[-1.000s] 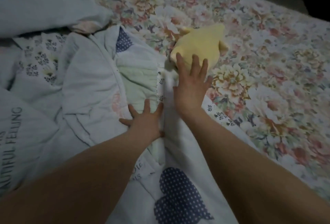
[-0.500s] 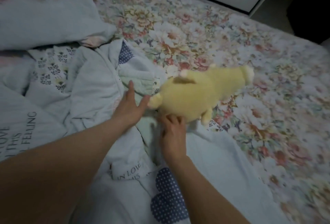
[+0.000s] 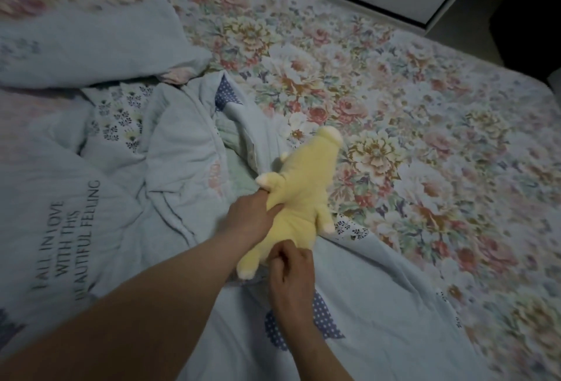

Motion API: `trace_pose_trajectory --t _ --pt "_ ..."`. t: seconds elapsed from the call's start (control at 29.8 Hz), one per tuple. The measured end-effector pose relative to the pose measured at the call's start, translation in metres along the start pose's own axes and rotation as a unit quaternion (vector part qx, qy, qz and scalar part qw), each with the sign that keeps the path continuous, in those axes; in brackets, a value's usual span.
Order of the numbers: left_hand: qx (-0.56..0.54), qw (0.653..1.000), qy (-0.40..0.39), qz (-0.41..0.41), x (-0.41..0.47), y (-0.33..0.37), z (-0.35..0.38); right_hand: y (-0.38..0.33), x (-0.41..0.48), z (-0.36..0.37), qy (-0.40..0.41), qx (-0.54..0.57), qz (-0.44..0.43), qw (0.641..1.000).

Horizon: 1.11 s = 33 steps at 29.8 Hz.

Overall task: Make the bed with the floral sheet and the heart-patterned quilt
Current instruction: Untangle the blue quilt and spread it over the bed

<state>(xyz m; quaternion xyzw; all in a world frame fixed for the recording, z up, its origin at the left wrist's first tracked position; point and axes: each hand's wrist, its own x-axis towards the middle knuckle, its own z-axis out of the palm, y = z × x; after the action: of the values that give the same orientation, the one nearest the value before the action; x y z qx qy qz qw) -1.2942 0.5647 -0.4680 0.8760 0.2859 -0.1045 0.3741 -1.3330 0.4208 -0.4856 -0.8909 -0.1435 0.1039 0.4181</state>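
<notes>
The left grip (image 3: pixel 252 218) was curled round the toy (image 3: pixel 303 192) at its middle; the right grip (image 3: pixel 291 271) pinched its lower end, both over the quilt (image 3: pixel 121 198), beside the sheet (image 3: pixel 425 107).

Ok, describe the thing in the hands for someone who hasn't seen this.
Start at the pink-and-cream floral sheet covering the bed, then find the right edge of the crumpled pale blue heart-patterned quilt. There, gripped by the left hand and right hand, is a soft yellow plush toy: the only plain yellow thing, with small white-tipped limbs.
</notes>
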Motion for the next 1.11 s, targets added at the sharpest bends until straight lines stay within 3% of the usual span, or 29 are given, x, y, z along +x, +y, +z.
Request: trace_pose_trajectory --t 0.1,0.13,0.2,0.27,0.37,0.87,1.04,1.11 --pt "-0.095 0.992 0.034 -0.072 -0.025 -0.021 -0.001 -0.025 -0.002 0.001 0.104 0.024 0.110 0.988" --pt "-0.122 0.988 0.043 -0.087 -0.033 -0.028 -0.004 -0.032 0.000 0.002 0.111 0.023 0.143 0.983" --pt "-0.163 0.979 0.058 -0.103 -0.054 -0.041 -0.013 -0.045 0.007 0.003 0.052 0.051 0.175 0.982" --pt "-0.183 0.973 0.088 -0.114 -0.079 -0.056 -0.036 -0.067 0.001 0.012 -0.020 0.096 0.146 0.984" --pt "-0.197 0.964 0.131 -0.122 -0.105 -0.073 -0.066 -0.095 -0.014 0.027 -0.059 0.079 0.102 0.990" --pt "-0.207 0.901 0.325 -0.199 -0.238 -0.186 -0.240 -0.290 -0.107 0.137 -0.122 0.083 -0.097 0.984" --pt "-0.212 0.847 0.413 -0.260 -0.313 -0.243 -0.296 -0.366 -0.171 0.183 -0.183 0.081 -0.162 0.966" --pt "-0.253 0.830 0.431 -0.248 -0.327 -0.260 -0.310 -0.388 -0.186 0.198 -0.185 0.085 -0.185 0.961"
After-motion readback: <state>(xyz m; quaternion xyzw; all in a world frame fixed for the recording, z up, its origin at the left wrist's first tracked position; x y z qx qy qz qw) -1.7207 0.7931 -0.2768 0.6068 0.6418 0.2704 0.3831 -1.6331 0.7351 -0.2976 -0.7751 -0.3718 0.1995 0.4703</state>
